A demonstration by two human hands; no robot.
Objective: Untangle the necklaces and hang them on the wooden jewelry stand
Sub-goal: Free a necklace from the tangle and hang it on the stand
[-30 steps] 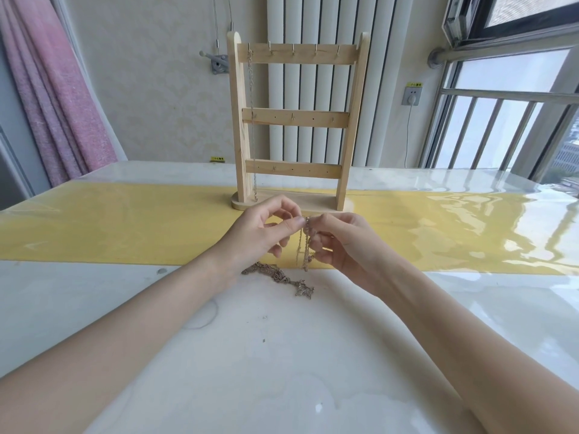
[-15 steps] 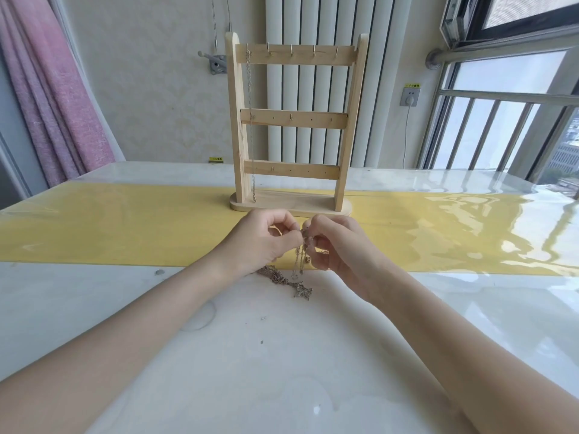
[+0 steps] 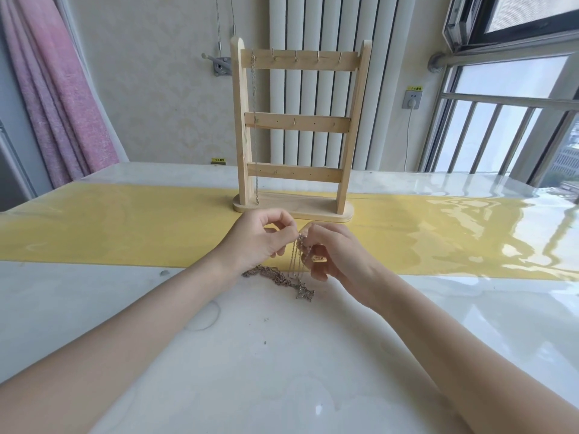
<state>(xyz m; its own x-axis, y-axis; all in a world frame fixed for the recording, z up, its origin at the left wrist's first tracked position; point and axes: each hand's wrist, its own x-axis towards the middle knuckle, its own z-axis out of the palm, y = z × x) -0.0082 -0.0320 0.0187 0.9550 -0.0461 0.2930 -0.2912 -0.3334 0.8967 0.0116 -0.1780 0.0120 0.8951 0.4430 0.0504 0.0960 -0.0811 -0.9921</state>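
Note:
A wooden jewelry stand (image 3: pixel 297 120) with three hook bars stands upright on the yellow runner. One thin chain (image 3: pixel 254 130) hangs from the leftmost top hook down to the base. Just in front of the stand, my left hand (image 3: pixel 253 242) and my right hand (image 3: pixel 332 255) pinch the top of a lifted chain strand (image 3: pixel 297 261) between their fingertips. A small gold pendant (image 3: pixel 319 259) shows by my right palm. Below the hands, the tangled necklaces (image 3: pixel 279 278) lie in a heap on the white tabletop, joined to the lifted strand.
The glossy white table (image 3: pixel 282 355) carries a yellow runner (image 3: pixel 125 223) across its middle. A radiator (image 3: pixel 313 32) and wall stand behind the stand, a pink curtain (image 3: pixel 59 98) hangs at the left, and a window with railings (image 3: pixel 501 126) is at the right.
The hands have stayed close together over the tangle, working the lifted strand with small finger shifts. The gold pendant now shows by my right palm.

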